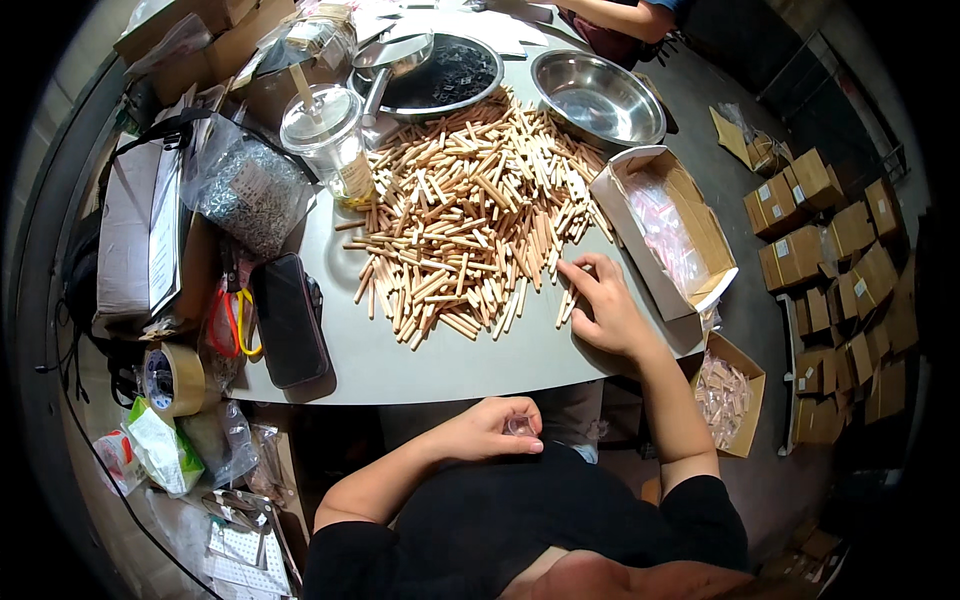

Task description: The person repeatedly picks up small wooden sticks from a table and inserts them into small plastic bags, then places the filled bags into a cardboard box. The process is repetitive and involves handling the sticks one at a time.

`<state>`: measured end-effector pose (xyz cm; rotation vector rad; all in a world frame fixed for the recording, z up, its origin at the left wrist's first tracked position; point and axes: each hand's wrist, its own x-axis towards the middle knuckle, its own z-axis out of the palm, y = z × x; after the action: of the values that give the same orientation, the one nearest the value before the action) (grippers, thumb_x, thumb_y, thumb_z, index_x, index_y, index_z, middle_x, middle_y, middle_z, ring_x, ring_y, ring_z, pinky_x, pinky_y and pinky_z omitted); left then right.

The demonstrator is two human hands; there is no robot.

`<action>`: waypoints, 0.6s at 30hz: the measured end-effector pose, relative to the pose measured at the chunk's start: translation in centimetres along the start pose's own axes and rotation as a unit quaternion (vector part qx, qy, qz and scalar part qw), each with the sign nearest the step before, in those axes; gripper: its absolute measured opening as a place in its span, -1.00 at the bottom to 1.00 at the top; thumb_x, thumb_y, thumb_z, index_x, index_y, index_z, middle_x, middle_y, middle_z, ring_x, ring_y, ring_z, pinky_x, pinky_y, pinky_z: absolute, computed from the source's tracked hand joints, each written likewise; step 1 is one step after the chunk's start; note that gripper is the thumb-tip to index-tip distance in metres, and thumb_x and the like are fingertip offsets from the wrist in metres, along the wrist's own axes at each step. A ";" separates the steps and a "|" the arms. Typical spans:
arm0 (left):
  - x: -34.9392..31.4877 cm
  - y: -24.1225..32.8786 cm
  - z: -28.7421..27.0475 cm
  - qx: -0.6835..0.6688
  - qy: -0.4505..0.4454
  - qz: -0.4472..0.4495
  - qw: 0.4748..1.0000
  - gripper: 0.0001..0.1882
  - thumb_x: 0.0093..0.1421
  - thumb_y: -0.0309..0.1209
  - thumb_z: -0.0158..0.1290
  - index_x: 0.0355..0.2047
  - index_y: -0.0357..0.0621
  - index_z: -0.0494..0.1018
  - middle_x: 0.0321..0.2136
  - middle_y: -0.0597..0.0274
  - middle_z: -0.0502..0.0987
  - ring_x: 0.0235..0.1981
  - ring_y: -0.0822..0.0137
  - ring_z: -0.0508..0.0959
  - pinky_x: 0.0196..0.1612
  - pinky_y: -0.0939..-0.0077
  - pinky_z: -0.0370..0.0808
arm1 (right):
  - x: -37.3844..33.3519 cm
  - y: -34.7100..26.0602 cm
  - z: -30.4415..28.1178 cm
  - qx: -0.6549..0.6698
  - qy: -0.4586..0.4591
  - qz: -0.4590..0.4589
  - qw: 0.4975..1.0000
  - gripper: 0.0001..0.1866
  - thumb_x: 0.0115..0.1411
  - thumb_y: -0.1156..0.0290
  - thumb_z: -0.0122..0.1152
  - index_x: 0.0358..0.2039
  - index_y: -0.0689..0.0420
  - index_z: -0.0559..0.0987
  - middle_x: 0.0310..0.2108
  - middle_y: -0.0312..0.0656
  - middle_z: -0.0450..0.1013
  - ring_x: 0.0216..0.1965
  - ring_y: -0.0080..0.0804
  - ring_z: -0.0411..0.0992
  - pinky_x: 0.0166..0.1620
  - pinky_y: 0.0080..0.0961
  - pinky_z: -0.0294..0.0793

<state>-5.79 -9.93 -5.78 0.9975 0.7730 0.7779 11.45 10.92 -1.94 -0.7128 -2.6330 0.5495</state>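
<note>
A large heap of short wooden dowels [470, 210] covers the middle of the grey table. My right hand [612, 310] rests at the heap's right edge, index finger and thumb apart, with a couple of loose dowels [567, 306] lying between their tips. Closer to my body, below the table's front edge, my left hand [500, 428] is closed round a small clear plastic bag [519, 425]. The fingers partly cover the bag, and its contents cannot be made out. Right of the heap stands an open cardboard box [625, 205] with clear and pink plastic bags inside.
Behind the heap are a steel bowl [600, 95], a pan of black pieces [440, 75] and a lidded plastic cup [330, 140]. A phone [288, 320], scissors [232, 322] and tape [172, 380] line the left. A lower box [735, 395] holds filled bags. Another person [625, 15] sits opposite.
</note>
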 end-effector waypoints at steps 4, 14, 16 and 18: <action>0.6 -0.8 0.3 -0.003 0.006 -0.004 1.000 -0.74 0.23 -0.28 0.24 -0.28 -0.15 0.42 -0.45 0.47 0.44 -0.41 0.63 0.37 -0.35 0.68 0.34 | 0.1 0.5 0.1 0.001 -0.020 -0.030 0.999 -0.42 -0.07 0.56 0.10 0.08 0.20 0.47 -0.05 0.04 0.31 0.01 0.03 0.30 0.12 -0.21 0.34; 1.9 -4.7 0.2 -0.113 -0.006 -0.031 0.993 -0.78 0.23 -0.36 0.24 -0.30 -0.11 0.40 -0.45 0.51 0.41 -0.40 0.64 0.35 -0.33 0.72 0.30 | -0.6 -0.9 0.1 0.035 -0.007 -0.016 0.999 -0.43 -0.09 0.66 0.06 0.05 0.25 0.48 -0.07 0.05 0.33 -0.03 0.05 0.34 0.09 -0.23 0.38; 2.4 -4.6 0.4 -0.090 0.010 -0.039 0.995 -0.78 0.22 -0.34 0.24 -0.32 -0.10 0.40 -0.46 0.51 0.40 -0.41 0.64 0.35 -0.35 0.72 0.29 | -0.3 -0.8 0.4 0.005 -0.004 -0.031 0.999 -0.41 -0.09 0.68 0.05 0.06 0.24 0.49 -0.06 0.04 0.32 0.00 -0.01 0.33 0.09 -0.27 0.38; 2.9 -4.3 0.9 -0.120 0.020 -0.040 0.992 -0.76 0.22 -0.32 0.25 -0.36 -0.09 0.39 -0.48 0.52 0.39 -0.45 0.64 0.33 -0.38 0.74 0.27 | -0.5 -0.8 0.7 0.036 -0.022 -0.030 0.999 -0.44 -0.08 0.68 0.06 0.03 0.24 0.51 -0.07 0.04 0.33 -0.01 0.00 0.34 0.08 -0.26 0.39</action>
<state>-2.75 -9.30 -9.97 0.7330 0.7304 0.8038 11.27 9.84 -2.32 -0.6043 -2.6511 0.6448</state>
